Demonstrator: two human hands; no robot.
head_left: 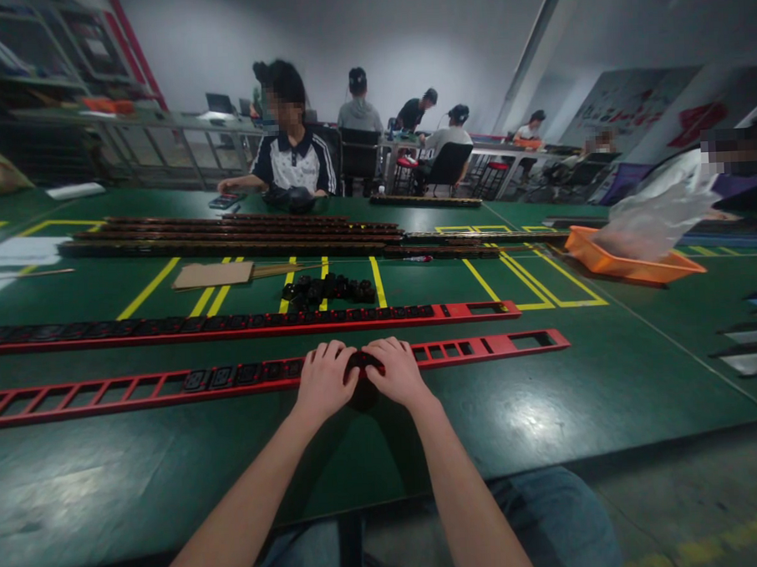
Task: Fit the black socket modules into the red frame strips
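Both my hands rest on the near red strip frame (482,347), which lies across the green table (547,410). My left hand (324,378) and my right hand (393,370) are curled side by side, fingers pressed down on a black socket module (362,366) seated in the frame. Left of my hands several black modules (232,376) fill the frame's slots; further left and to the right the slots are bare. A second red strip (467,311), filled with black modules along most of its length, lies just beyond.
A pile of loose black modules (329,290) sits past the second strip, beside a cardboard sheet (213,275). Long dark strips (238,235) are stacked further back. An orange tray (628,264) stands at right. A seated person (291,158) faces me; others work behind.
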